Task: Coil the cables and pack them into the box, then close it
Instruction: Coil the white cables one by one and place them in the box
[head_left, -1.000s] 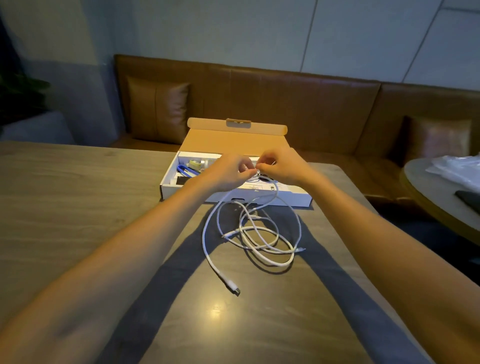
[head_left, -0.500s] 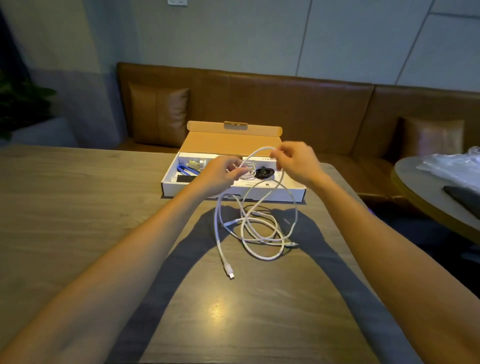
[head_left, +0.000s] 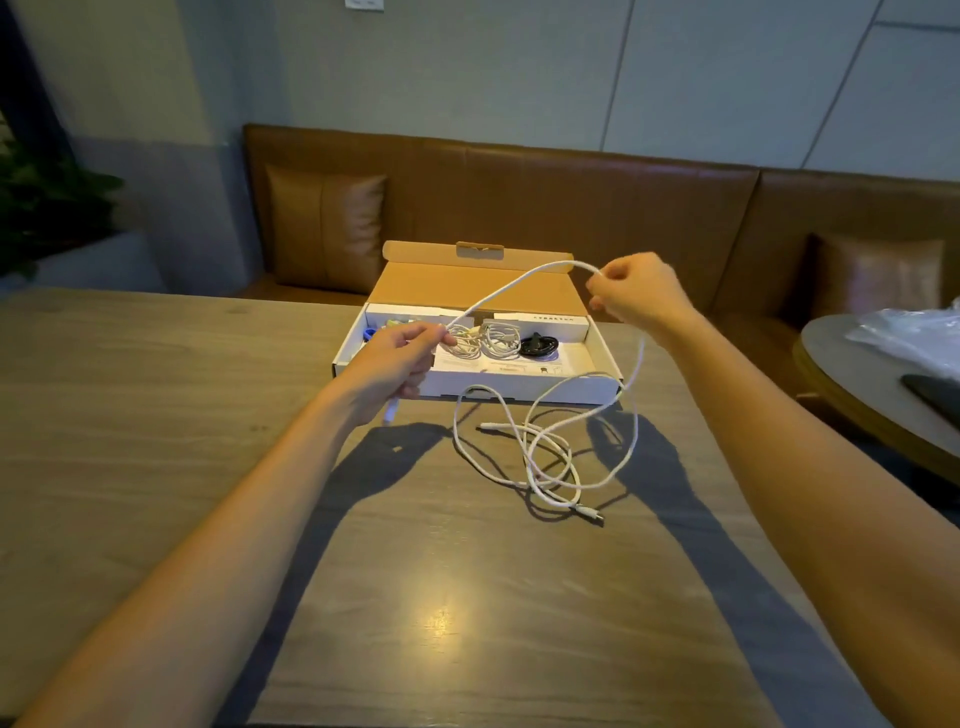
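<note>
The white cable (head_left: 519, 281) is hanging between both hands in the head view. The left hand (head_left: 400, 358) is pinching it near one end, above the box's left part, and a short plug tail is dangling below that fist. The right hand (head_left: 636, 296) is gripping it with curled fingers, raised over the box's right corner. The rest is dropping from the right hand onto the table (head_left: 156, 415) and lying in loose, crossing loops just in front of the box (head_left: 524, 389), which is standing open with coiled cables (head_left: 488, 340) already inside.

The likely trouble is in that heap. The loops are overlapping, and I am counting three ends, so a second cable may be mixed in. Pulling more length could tighten a knot or drag the free plug (head_left: 592, 515) across the table, perhaps snagging the box's front wall.

The held span is running left to right, rising towards the right hand; the free plug is pointing right and towards the person.
</note>
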